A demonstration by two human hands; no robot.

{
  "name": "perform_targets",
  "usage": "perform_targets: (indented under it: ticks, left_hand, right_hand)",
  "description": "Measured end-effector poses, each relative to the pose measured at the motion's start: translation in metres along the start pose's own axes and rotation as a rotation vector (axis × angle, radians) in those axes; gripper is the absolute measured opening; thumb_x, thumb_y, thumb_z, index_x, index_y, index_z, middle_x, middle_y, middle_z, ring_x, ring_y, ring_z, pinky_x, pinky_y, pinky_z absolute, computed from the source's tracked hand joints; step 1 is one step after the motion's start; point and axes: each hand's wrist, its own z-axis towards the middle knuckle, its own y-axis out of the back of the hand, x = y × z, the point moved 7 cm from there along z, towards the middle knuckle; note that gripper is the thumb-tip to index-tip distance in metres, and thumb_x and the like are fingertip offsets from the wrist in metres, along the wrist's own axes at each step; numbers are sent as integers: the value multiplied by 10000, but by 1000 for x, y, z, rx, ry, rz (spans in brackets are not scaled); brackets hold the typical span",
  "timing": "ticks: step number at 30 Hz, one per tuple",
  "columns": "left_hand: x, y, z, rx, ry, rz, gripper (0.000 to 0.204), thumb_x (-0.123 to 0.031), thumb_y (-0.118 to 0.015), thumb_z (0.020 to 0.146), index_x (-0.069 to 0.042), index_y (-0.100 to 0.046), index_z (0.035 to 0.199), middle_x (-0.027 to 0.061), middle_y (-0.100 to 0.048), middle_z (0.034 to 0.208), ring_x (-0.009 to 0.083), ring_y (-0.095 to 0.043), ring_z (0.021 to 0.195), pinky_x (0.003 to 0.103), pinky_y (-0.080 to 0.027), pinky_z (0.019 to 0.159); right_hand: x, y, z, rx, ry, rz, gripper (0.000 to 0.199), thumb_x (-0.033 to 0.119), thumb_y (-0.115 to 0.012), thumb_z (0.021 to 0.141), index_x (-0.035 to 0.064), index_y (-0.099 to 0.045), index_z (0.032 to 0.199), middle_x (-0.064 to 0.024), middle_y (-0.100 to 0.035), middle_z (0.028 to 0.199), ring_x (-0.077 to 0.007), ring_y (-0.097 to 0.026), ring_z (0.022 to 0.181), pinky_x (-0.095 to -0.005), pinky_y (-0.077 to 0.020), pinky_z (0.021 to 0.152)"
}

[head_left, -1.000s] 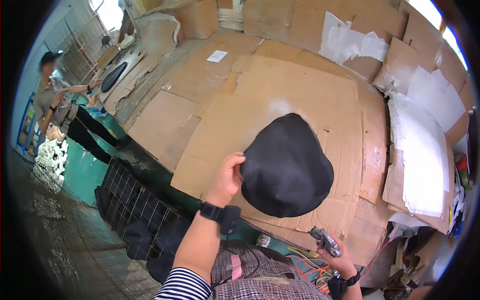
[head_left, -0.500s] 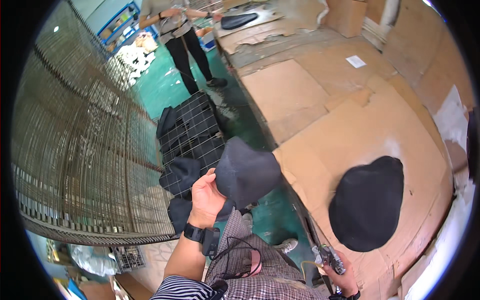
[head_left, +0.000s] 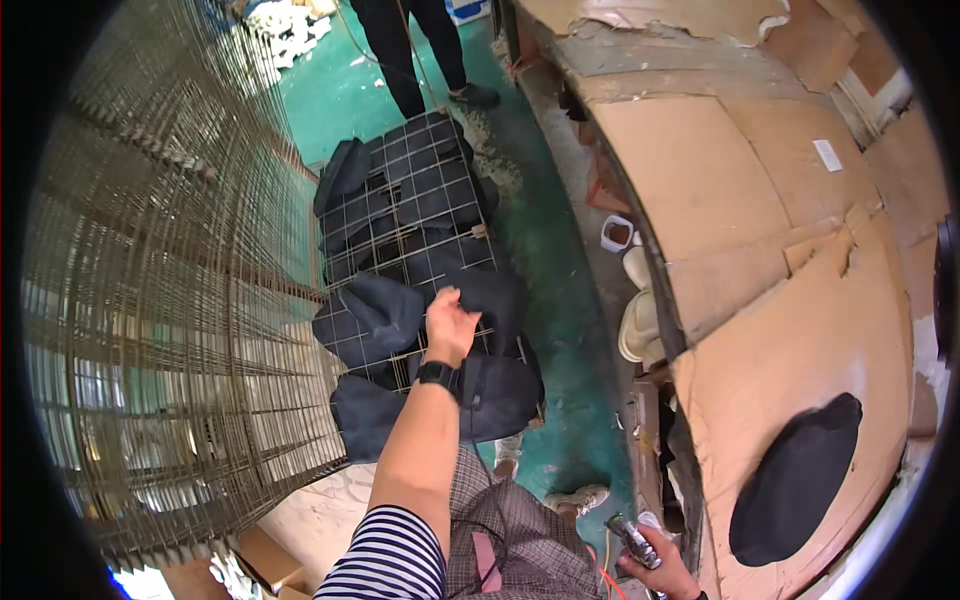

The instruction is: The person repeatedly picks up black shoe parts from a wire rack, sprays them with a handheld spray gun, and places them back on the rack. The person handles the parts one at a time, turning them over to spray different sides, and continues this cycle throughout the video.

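My left hand [head_left: 452, 322] reaches down onto a low wire basket [head_left: 400, 200] piled with several dark hats. Its fingers curl over the edge of one dark hat [head_left: 497, 300] lying on top of the pile, beside another dark hat [head_left: 372, 312]. My right hand [head_left: 668, 577] stays low at my side, near the table's edge, closed around a small dark and silver tool [head_left: 630, 538]. A round black hat [head_left: 795, 480] lies flat on the cardboard-covered table [head_left: 800, 300] to my right, with no hand on it.
A large rusty wire mesh cage [head_left: 150, 300] fills the left. Another person's legs [head_left: 410, 50] stand beyond the basket on the green floor [head_left: 560, 300]. A small cup [head_left: 618, 233] and pale objects sit below the table edge. A cardboard box [head_left: 268, 560] lies at lower left.
I turned from the table toward the basket. My left hand carried a dark hat from the table down onto the basket's pile. The right hand kept its tool.
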Motion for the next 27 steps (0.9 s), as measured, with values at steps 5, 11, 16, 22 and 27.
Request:
perform_targets:
  ticks: [5, 11, 16, 22, 27]
  left_hand:
    - [-39, 17, 42, 33, -172, -6, 116, -60, -515, 821, -106, -542, 924, 55, -628, 1039, 262, -587, 1022, 460, -461, 902]
    - [-6, 146, 62, -188, -139, 87, 137, -24, -524, 835, -122, -531, 932, 23, -598, 996, 205, -598, 958, 420, -487, 865]
    - [58, 249, 65, -540, 174, 224, 191, -87, -563, 883, -91, -528, 1070, 65, -588, 990, 249, -611, 931, 452, -512, 839]
    - [38, 324, 72, -851, 193, 590, 112, -81, -543, 824, -31, -599, 908, 74, -584, 771, 206, -599, 545, 325, -512, 486]
    - [-45, 468, 80, -1117, -155, 898, 159, -129, -580, 792, -5, -626, 881, 97, -641, 816, 220, -603, 727, 337, -473, 678]
  right_hand:
    - [21, -22, 54, 88, -151, 17, 616, 176, -758, 782, 49, -487, 1320, -140, -590, 1223, -208, -574, 1079, -331, -474, 902]
    - [41, -42, 116, 143, -107, 128, 590, 135, -781, 752, 13, -487, 1249, -75, -667, 884, -132, -637, 793, -271, -506, 755]
    - [39, -56, 143, 169, -219, -70, 646, 179, -775, 768, 51, -476, 1326, -135, -611, 1158, -198, -582, 1054, -338, -493, 860]
    - [20, -81, 169, 161, -245, 21, 649, 118, -763, 771, 41, -453, 1337, -139, -571, 1200, -192, -586, 1031, -307, -524, 808]
    - [14, -97, 196, 219, -214, -24, 666, 98, -750, 783, 46, -426, 1362, -116, -543, 1247, -189, -584, 1038, -292, -528, 816]
